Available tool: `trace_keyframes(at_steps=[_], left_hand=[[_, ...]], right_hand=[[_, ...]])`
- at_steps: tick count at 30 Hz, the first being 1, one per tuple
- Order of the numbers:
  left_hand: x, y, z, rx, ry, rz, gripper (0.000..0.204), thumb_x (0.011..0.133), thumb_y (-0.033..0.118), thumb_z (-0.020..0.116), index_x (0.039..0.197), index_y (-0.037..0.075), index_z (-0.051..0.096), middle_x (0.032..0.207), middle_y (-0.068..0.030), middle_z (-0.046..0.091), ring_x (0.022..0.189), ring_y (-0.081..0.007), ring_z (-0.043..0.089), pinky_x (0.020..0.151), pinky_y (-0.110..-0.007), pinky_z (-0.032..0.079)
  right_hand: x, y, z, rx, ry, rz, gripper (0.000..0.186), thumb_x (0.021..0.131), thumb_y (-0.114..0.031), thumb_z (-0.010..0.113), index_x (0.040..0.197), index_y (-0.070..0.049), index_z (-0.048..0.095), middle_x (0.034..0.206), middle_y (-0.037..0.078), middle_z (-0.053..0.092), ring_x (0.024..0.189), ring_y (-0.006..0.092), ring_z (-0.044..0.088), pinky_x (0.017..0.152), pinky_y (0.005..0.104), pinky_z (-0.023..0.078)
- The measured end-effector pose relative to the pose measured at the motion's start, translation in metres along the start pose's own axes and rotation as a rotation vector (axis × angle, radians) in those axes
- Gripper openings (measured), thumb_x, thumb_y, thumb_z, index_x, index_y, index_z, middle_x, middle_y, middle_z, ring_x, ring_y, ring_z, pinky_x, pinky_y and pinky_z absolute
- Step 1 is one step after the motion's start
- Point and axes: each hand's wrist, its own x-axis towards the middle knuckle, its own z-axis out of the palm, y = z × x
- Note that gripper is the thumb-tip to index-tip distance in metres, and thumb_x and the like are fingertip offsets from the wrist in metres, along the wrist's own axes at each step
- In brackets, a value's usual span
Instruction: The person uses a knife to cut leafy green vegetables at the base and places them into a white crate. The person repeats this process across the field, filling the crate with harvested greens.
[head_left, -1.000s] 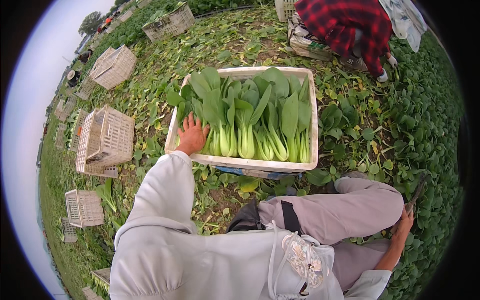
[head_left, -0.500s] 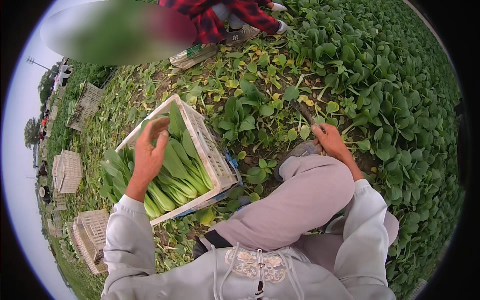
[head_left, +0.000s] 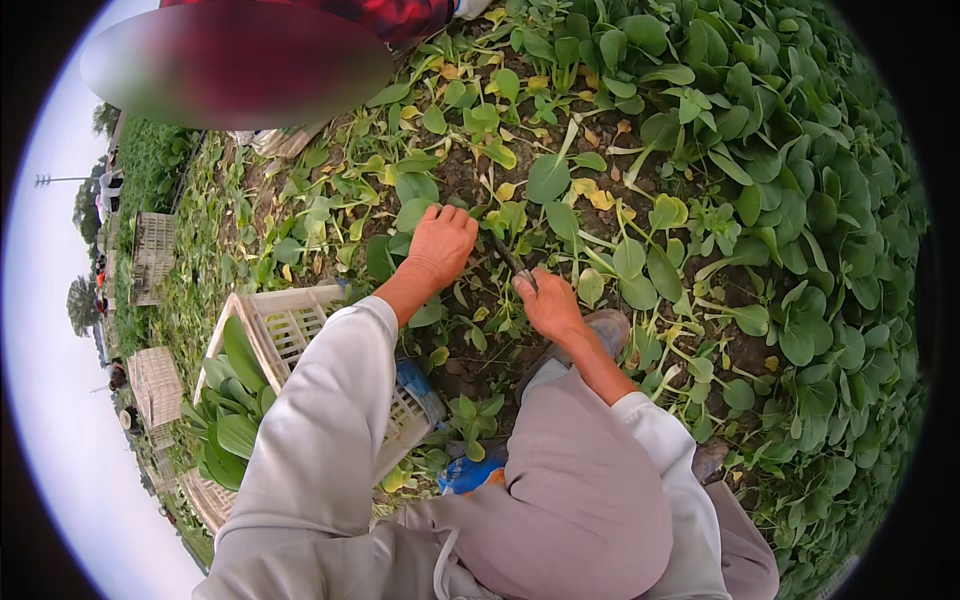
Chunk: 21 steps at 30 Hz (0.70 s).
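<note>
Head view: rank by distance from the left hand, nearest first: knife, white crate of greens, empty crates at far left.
From the left hand:
1. Knife, just to its right, held in the right hand.
2. White crate of cut greens, lower left beside the sleeve.
3. Empty crates, far left along the row.

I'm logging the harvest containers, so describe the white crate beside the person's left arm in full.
The white crate is a plastic box with lattice walls, seen tilted toward the lower left of the view. It sits on the leafy ground, to the person's left. Cut leafy greens with broad dark leaves and pale stalks lie packed inside. The grey left sleeve crosses in front of it and hides its right part. Neither hand touches it.
</note>
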Motion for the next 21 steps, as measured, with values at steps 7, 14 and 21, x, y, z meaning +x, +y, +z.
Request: trace_keyframes(at_steps=[7,14,21], left_hand=[[-0.012,-0.025,0.019,0.002,-0.035,-0.197,0.052,0.082,0.03,0.065,0.125,0.003,0.052,0.123,-0.0111,0.056,0.111,-0.0278,0.054,0.094,-0.041,0.04],[-0.019,-0.03,0.024,-0.021,-0.135,-0.251,0.052,0.081,0.028,0.066,0.125,0.005,0.052,0.117,-0.0109,0.059,0.104,-0.0282,0.058,0.09,-0.04,0.043],[-0.033,-0.03,0.038,-0.067,-0.114,-0.275,0.056,0.08,0.027,0.066,0.128,0.005,0.048,0.112,-0.0117,0.059,0.097,-0.0276,0.058,0.087,-0.04,0.044]], right_hand=[[0.04,0.022,0.041,0.196,0.03,0.059,0.036,0.094,-0.031,0.053,0.102,0.004,0.057,0.095,0.03,0.064,0.092,0.049,0.06,0.081,0.0527,0.047],[0.041,0.024,0.051,0.216,0.0,0.101,0.04,0.094,-0.03,0.055,0.11,0.006,0.056,0.097,0.031,0.064,0.093,0.0484,0.06,0.08,0.0494,0.047],[0.054,0.032,0.064,0.283,-0.065,0.102,0.04,0.094,-0.032,0.056,0.11,0.005,0.057,0.101,0.031,0.062,0.098,0.0477,0.059,0.083,0.0481,0.047]])
